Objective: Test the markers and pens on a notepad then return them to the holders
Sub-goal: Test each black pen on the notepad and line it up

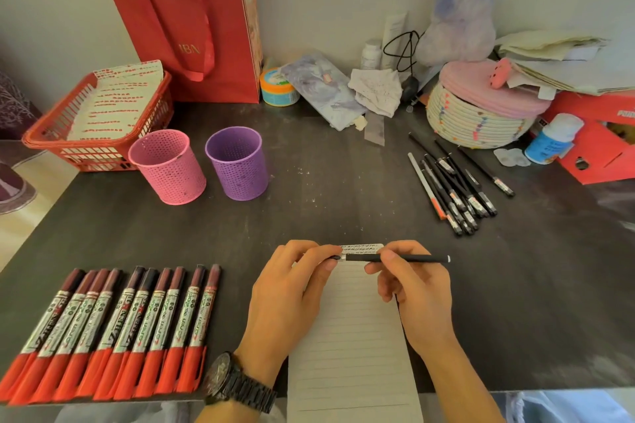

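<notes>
Ten markers [113, 330] in a row left of your left hand [292, 288]. Two holders beyond it: pink holder [168, 166], purple holder [237, 163]. One pen [412, 258] between your hands, one notepad [354, 354] under them. Beyond your right hand [415, 292], roughly ten loose pens [453, 189], overlapped, hard to count.

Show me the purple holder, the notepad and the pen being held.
purple holder [240, 168], head view, on its perforated front wall.
notepad [354, 354], head view, on the bare lined page.
pen [426, 260], head view, on its black barrel.
</notes>
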The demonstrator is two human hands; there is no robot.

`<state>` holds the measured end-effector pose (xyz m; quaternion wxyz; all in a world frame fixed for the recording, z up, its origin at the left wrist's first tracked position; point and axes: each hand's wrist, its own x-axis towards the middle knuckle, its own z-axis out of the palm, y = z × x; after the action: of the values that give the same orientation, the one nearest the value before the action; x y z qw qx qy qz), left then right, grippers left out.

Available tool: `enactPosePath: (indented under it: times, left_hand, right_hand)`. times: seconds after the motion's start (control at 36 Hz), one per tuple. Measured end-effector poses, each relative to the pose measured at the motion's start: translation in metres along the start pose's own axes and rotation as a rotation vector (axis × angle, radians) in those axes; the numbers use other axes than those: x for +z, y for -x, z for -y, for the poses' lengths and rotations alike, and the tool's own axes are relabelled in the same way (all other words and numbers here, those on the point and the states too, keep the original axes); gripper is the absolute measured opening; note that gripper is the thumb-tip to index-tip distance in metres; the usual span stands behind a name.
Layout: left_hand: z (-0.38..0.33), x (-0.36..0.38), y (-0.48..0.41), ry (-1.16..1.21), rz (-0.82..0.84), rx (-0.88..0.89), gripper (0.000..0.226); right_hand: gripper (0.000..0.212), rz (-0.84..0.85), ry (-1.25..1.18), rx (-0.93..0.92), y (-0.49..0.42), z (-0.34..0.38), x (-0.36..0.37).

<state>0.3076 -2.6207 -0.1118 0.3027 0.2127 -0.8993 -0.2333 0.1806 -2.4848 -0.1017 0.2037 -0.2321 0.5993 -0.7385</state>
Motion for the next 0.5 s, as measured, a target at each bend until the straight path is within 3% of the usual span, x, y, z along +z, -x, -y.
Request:
enactPosePath:
  times: [0.08,0.25,0.5]
  left_hand:
    - [-0.0008,-0.0004,0.002,-0.003,-0.009,0.035,0.029]
    - [-0.0027,0.0,0.0033,0.018,-0.012,0.082,0.025]
    - [0.0004,0.0039,0.0045,0.054,-0.001,0.124,0.023]
  right_hand:
    - [0.009,0.035,0.043,0.016,0.0008,0.0008,0.0015]
    - [0.024,0.066,0.124,0.004,0.0017,0.0024,0.0024]
    - [0.018,0.096,0.184,-0.022,0.0017,0.0054,0.0033]
